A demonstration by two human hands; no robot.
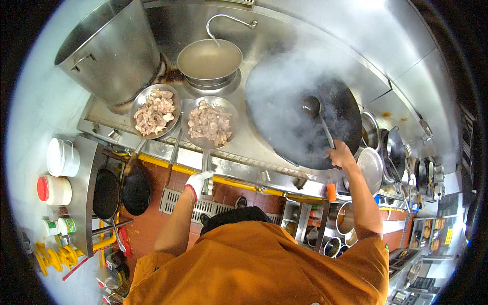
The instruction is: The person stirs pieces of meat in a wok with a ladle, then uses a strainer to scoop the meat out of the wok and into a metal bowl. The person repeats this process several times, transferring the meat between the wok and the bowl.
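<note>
My left hand (200,183), in a white glove, grips the handle of a metal strainer (234,114) heaped with pieces of pale cooked meat (209,122). Bare, my right hand (340,154) holds the handle of a ladle (312,106), whose dark bowl is over the inside of a large black wok (343,122). Thick steam or smoke rises from the wok and veils much of its left side. To the left of the first strainer, a second strainer (177,110) with similar meat (155,111) rests on the stove top.
A tall stock pot (118,57) stands at the back left. Beside it, a bent tap (228,17) hangs over a pan of cloudy liquid (209,59). Black pans (136,189) hang at the left, below a shelf with a white bucket (63,157). Pots and lids (370,171) crowd the right.
</note>
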